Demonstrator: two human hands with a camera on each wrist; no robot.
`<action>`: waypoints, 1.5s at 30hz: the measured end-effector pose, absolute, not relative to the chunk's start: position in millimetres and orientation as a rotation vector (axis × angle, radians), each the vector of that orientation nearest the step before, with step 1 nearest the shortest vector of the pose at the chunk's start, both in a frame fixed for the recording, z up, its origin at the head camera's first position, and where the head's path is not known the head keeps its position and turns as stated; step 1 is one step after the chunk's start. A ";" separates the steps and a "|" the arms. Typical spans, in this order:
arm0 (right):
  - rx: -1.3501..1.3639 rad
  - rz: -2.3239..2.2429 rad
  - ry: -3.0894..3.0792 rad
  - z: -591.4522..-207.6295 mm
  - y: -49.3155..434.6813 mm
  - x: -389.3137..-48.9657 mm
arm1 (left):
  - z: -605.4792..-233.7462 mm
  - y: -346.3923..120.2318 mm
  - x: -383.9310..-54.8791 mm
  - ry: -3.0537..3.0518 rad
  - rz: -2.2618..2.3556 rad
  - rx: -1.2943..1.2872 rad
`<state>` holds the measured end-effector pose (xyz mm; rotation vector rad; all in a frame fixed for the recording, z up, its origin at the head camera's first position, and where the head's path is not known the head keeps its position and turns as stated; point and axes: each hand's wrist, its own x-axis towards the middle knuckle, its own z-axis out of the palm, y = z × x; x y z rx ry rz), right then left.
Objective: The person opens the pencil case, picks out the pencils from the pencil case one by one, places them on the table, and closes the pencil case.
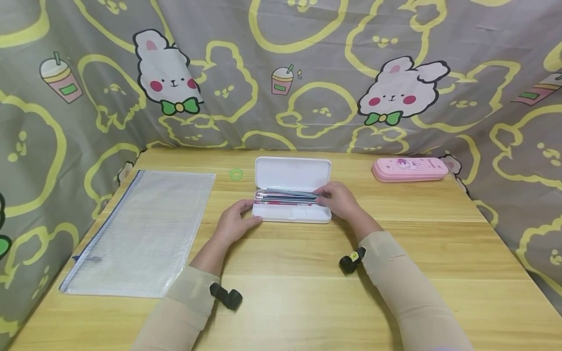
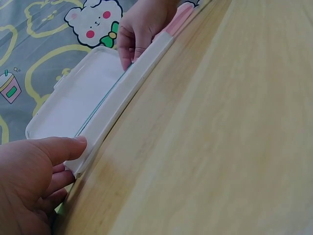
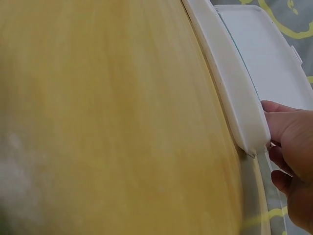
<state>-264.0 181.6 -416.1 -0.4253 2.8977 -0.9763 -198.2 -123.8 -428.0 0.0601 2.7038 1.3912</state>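
Note:
An open white pencil case (image 1: 291, 215) lies on the table, its lid (image 1: 292, 173) tipped back toward the curtain. Several pencils (image 1: 287, 196) lie lengthwise inside it, some dark, some red. My left hand (image 1: 232, 223) holds the case's left end, thumb at the front corner and fingers along the side. At the opposite end, my right hand (image 1: 342, 201) reaches in over the rim, with thumb and forefinger pinching the right end of the pencils. A thin green-blue pencil (image 2: 100, 103) shows above the case wall in the left wrist view, leading to the right hand's fingertips.
A translucent mesh zip pouch (image 1: 145, 234) with a blue edge lies flat on the left. Between it and the case is a small green ring (image 1: 236, 174). A closed pink pencil case (image 1: 410, 169) sits at the back right. A patterned curtain (image 1: 322, 73) hangs behind the table.

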 end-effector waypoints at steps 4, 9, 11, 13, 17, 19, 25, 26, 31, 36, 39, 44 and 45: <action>-0.431 -1.041 2.887 -416.6 185.7 -262.6 | -427.9 -123.5 -198.6 2.700 1.391 0.056; -0.407 -1.137 2.862 -414.4 198.7 -256.5 | -427.5 -123.5 -198.4 2.697 1.392 0.051; -0.362 -1.194 2.845 -412.1 207.1 -252.0 | -427.7 -123.7 -198.2 2.694 1.393 0.050; -0.331 -1.219 2.849 -409.9 218.3 -247.5 | -427.6 -123.9 -198.1 2.689 1.398 0.050; -0.295 -1.217 2.890 -405.3 246.1 -239.2 | -427.4 -124.6 -198.9 2.687 1.409 0.064; -0.285 -1.193 2.919 -403.1 262.2 -234.0 | -427.4 -124.8 -199.9 2.686 1.416 0.070; -0.252 -1.122 3.027 -402.0 310.3 -212.5 | -427.9 -124.7 -201.1 2.689 1.402 0.070; -0.236 -1.123 3.043 -402.9 317.8 -209.3 | -428.2 -124.8 -200.8 2.690 1.400 0.070; -0.038 -1.095 3.064 -408.2 353.6 -201.9 | -429.2 -124.7 -199.4 2.697 1.391 0.071; 0.092 -1.007 3.017 -413.7 381.4 -205.2 | -428.6 -124.2 -199.4 2.707 1.375 0.073; 0.121 -0.985 2.998 -417.7 392.1 -208.1 | -428.5 -124.0 -199.5 2.709 1.372 0.074; 0.138 -0.982 2.943 -421.1 398.5 -212.8 | -427.9 -123.7 -198.8 2.703 1.379 0.070; 0.134 -0.976 2.931 -421.0 398.7 -213.9 | -427.7 -123.8 -198.7 2.702 1.381 0.068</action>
